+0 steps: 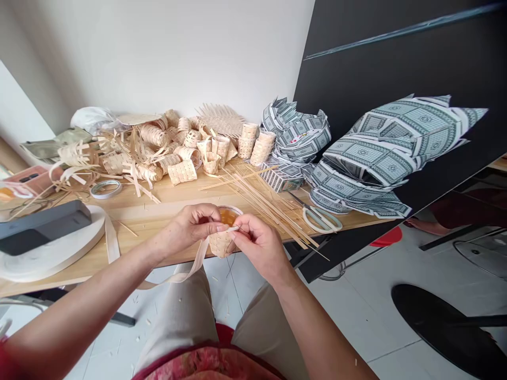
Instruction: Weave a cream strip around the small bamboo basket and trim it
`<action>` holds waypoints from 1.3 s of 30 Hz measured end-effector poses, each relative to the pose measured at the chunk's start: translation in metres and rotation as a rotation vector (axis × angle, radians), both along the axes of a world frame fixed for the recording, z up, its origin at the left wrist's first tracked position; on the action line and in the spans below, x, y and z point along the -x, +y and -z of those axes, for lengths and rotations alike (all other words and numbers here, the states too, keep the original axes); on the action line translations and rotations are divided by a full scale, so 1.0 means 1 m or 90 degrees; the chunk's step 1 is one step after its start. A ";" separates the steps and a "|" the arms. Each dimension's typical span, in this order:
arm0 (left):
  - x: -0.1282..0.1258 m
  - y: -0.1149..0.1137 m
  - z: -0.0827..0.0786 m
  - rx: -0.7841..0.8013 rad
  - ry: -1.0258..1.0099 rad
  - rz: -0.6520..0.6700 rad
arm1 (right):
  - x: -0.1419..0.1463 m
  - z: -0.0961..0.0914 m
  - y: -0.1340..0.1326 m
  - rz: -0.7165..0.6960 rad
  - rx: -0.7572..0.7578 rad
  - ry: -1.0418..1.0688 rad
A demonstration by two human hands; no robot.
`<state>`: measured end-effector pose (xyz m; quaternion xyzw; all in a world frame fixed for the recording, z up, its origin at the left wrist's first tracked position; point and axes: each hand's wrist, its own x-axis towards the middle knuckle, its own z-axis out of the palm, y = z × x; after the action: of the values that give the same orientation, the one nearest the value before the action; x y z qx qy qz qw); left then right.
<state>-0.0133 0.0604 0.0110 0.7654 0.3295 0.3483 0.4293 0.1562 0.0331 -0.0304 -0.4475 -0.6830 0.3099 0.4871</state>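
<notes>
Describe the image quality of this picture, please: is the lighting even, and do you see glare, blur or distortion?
In the head view, the light is soft and even with faint shadows; a pale glare streak crosses the black panel; wide-angle distortion tilts the wooden table and stretches the left forearm; the woven basket looks fairly sharp.

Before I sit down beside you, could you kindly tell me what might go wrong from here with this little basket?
The long pale strip trailing from the small woven basket hangs slack below the table edge, so it could snag or kink. The left hand and right hand work tight around the amber cup, which might slip from the weave. The loose splints overhang the table edge, so a stray elbow could knock them, perhaps with the scissors beside them.
</notes>
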 end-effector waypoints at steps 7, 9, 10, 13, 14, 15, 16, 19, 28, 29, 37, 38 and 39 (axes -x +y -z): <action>0.002 0.006 0.012 -0.031 -0.009 -0.017 | -0.004 -0.003 0.000 -0.062 0.039 0.024; 0.003 0.007 0.013 -0.054 -0.004 -0.005 | -0.008 -0.005 0.001 -0.072 0.043 0.034; 0.003 0.007 0.012 -0.065 -0.002 0.001 | -0.009 -0.006 0.001 -0.067 0.035 0.032; 0.002 0.007 0.012 -0.097 0.010 0.009 | -0.011 -0.006 0.002 -0.052 -0.017 0.005; 0.002 0.007 0.011 -0.107 0.013 0.010 | -0.011 -0.005 0.003 -0.052 -0.031 -0.002; 0.001 0.006 0.011 -0.115 0.014 0.011 | -0.011 -0.004 0.003 -0.051 -0.045 -0.007; 0.001 0.005 0.011 -0.122 0.015 0.011 | -0.010 -0.003 0.003 -0.047 -0.056 -0.012; 0.001 0.003 0.012 -0.129 0.020 0.005 | -0.010 -0.001 0.004 -0.045 -0.062 -0.015; 0.005 0.003 0.015 -0.099 0.068 0.020 | -0.010 -0.008 0.002 -0.075 -0.014 -0.038; 0.006 0.003 0.014 -0.097 0.069 0.031 | -0.009 -0.008 0.002 -0.069 -0.018 -0.041; -0.002 -0.002 0.019 -0.108 0.017 -0.064 | -0.007 -0.007 0.001 -0.028 -0.066 -0.084; -0.004 -0.003 0.021 -0.108 -0.003 -0.074 | -0.008 -0.007 0.000 -0.026 -0.066 -0.086; -0.006 -0.004 0.023 -0.111 -0.024 -0.080 | -0.008 -0.008 0.000 -0.024 -0.066 -0.088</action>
<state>-0.0077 0.0566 -0.0117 0.7709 0.3373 0.4165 0.3443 0.1639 0.0330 -0.0229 -0.4291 -0.7382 0.2520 0.4553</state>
